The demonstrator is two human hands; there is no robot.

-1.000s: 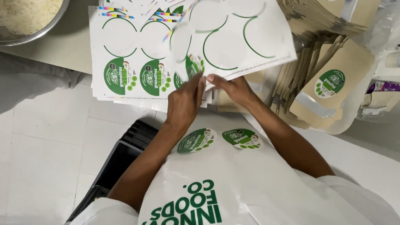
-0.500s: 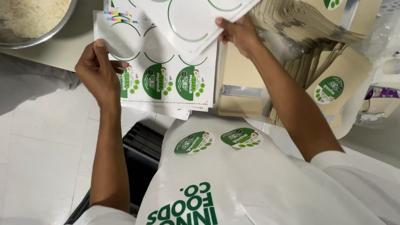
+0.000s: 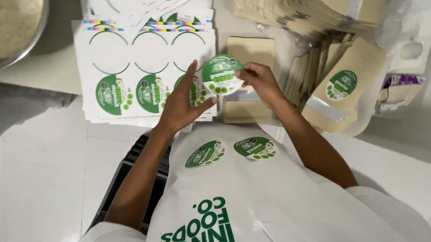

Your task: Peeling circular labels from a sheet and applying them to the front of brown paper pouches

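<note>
A round green and white sticker (image 3: 221, 74) is held between both hands just above the table edge. My left hand (image 3: 183, 104) pinches its lower left edge with fingers spread, and my right hand (image 3: 259, 81) grips its right edge. Under my left hand lies a white sticker sheet (image 3: 126, 71) with several empty rings and three round green stickers left in its lower row. A flat brown paper pouch (image 3: 248, 49) lies right behind the sticker. Two more round green stickers (image 3: 231, 150) cling to my white apron.
A metal bowl of pale grain (image 3: 5, 28) stands at the far left. Stacks of brown pouches (image 3: 298, 11) fill the back right, one pouch with a green sticker (image 3: 342, 84). More sheets (image 3: 142, 1) lie behind. A black crate (image 3: 131, 178) sits below the table.
The lifted used sheet has been put away at the back. Both hands came together over the table edge and now hold one peeled round sticker between them.
</note>
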